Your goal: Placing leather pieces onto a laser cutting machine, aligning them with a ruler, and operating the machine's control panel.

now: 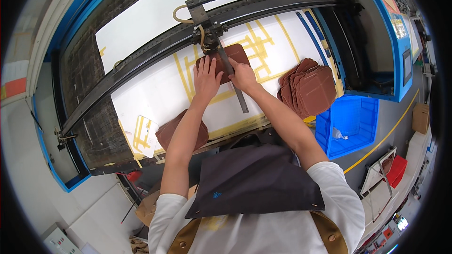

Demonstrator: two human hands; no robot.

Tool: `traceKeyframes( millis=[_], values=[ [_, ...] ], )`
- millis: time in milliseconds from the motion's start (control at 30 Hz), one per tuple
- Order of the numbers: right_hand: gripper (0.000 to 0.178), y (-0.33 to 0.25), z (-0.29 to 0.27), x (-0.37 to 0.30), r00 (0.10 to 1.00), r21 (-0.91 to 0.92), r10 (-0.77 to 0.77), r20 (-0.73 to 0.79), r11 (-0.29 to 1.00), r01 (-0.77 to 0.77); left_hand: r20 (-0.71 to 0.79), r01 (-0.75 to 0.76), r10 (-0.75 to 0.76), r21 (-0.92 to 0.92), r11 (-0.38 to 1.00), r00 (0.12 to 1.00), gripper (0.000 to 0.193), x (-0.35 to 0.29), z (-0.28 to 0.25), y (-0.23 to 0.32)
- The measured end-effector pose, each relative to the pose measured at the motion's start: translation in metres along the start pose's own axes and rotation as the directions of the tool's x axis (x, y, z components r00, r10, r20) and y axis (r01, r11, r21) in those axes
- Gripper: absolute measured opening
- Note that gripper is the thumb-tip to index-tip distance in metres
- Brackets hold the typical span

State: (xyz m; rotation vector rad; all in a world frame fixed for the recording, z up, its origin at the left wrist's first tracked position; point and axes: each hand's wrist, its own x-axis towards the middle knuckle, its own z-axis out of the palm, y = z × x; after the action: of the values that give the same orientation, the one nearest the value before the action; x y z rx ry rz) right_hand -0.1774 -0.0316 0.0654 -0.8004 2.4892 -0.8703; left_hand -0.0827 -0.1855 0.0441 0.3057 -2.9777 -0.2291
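Closest to us hangs a dark, smooth cloth apron [259,178]. Beyond it, along the near edge of the white-sheeted machine bed [146,94], a stack of brown, leather-like, round-cornered pieces [166,132] lies partly under our left forearm. Just left of that stack, by the near left corner, is a white card template with yellow tape outlines [142,136]. Near the right edge sits a loosely fanned pile of similar brown pieces [313,89], with a blue ribbed plastic crate [355,110] past the near right corner. Farther in, mid-bed, lies a single matte brown, rounded rectangular piece [238,55]. Our left hand [207,77] is spread flat on it, clasping nothing. Our right hand [243,76] has bent fingers against a narrow, flat grey bar [240,98] crossing the piece; we cannot tell whether it grips. Behind stand a black metal carriage [207,33] and long dark beam [282,7].
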Motion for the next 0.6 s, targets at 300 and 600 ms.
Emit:
traceKeyframes(
  millis=[300,600],
  values=[
    [0.072,-0.003,-0.006,-0.010,0.984,-0.069,0.074,0.159,0.996,-0.064,-0.223,-0.100,0.069,-0.131,0.986,0.972,0.038,-0.034,-0.002,0.018],
    [0.057,0.008,0.007,-0.007,0.992,-0.080,-0.025,0.121,0.996,0.035,-0.126,-0.190,0.157,-0.317,0.929,0.980,0.016,-0.062,-0.012,0.065]
  ],
)
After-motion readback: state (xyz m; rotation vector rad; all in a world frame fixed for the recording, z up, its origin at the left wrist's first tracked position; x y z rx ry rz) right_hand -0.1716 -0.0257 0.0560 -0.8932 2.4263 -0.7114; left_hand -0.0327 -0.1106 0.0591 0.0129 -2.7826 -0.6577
